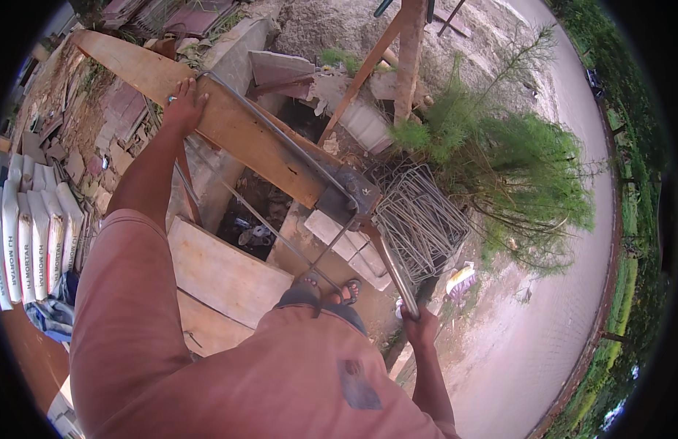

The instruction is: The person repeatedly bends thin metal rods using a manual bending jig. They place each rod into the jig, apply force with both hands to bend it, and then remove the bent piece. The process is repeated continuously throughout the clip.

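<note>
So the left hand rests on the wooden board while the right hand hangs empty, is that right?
Not quite: the right hand isn't empty; the head view shows it gripping a metal bar. The left hand does rest on the board.

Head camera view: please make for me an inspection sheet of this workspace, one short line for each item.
Surface: wooden plank, stained, raised above rubble-strewn ground.
Job's things: bent steel rod along the plank; dark metal block at its near end; metal lever.
Clutter: piled steel stirrups beside the block; pale masonry blocks below.
Hands: left hand rests on the plank, fingers spread; right hand grips the lever.
Cables: nothing seen.
Surroundings: stacked white bags at left; feathery green branches and pale road at right.
</note>
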Demonstrator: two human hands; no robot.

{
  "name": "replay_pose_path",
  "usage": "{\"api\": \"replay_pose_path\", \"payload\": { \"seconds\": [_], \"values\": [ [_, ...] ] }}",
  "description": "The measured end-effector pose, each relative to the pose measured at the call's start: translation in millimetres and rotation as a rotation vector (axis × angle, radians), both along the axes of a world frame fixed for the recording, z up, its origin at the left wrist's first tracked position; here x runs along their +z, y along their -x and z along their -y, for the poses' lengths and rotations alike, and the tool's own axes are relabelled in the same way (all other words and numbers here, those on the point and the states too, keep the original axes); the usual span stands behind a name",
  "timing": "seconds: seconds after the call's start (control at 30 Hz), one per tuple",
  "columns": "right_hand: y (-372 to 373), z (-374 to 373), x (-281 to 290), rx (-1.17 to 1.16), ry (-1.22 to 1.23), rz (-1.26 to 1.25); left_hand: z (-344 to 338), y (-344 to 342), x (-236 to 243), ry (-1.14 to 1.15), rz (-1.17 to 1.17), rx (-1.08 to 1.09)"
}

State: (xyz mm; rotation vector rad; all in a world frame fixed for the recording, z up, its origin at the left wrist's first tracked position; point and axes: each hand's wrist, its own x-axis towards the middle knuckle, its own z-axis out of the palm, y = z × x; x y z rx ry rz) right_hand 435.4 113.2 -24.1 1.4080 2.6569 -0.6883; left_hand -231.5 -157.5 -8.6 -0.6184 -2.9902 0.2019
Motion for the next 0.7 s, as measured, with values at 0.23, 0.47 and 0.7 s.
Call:
{"api": "replay_pose_path", "payload": {
  "seconds": [0.23,0.47,0.7],
  "values": [
    [98,45,13,0.224,0.802,-0.330,10,2,-7,0.037,-0.039,-0.048],
    [144,48,42,0.329,0.816,-0.163,-6,-3,10,0.006,0.061,-0.004],
    [150,51,82,0.353,0.793,-0.193,35,45,56,-0.670,0.663,-0.065]
  ]
}}
